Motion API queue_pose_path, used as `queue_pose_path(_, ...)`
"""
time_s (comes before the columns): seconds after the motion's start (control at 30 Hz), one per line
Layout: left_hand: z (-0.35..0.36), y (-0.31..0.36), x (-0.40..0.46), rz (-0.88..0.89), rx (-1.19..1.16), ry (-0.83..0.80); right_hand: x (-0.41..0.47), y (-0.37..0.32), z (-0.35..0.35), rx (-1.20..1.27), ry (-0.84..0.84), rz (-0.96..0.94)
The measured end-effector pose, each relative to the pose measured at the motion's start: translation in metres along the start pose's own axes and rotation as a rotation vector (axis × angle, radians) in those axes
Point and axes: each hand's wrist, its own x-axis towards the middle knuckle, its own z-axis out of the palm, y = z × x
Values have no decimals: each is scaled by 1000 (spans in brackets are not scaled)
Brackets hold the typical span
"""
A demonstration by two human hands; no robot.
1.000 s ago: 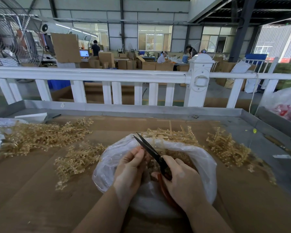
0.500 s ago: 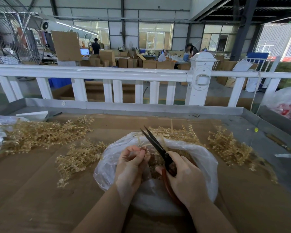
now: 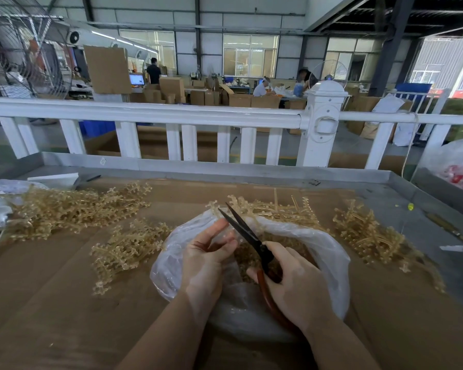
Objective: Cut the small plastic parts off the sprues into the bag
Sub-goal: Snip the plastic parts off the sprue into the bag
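A clear plastic bag (image 3: 329, 252) lies open on the cardboard-covered table (image 3: 51, 303), with small tan plastic parts (image 3: 246, 257) inside. My right hand (image 3: 297, 287) grips red-handled scissors (image 3: 247, 236) over the bag's mouth, blades slightly apart and pointing up and left. My left hand (image 3: 206, 257) is over the bag's left side, fingers curled next to the blades; what they pinch is too blurred to make out. Piles of tan sprues lie at the left (image 3: 64, 209), near the bag (image 3: 126, 249), behind it (image 3: 278, 209) and at the right (image 3: 369, 236).
A raised metal rim (image 3: 225, 169) edges the table, with a white fence (image 3: 171, 116) behind it. A white block (image 3: 54, 178) and crumpled plastic (image 3: 0, 206) sit at far left. Another filled bag (image 3: 455, 166) stands at far right. People work among cartons in the background.
The scissors have risen and their blades have parted slightly. My left hand has lifted, with its forefinger now stretched up towards the blades.
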Motion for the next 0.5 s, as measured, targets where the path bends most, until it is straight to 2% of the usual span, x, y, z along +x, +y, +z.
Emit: queue_pose_path(0.5, -4, 6, 3, 34, -33, -32, -1, 3, 1, -43, -181, -13)
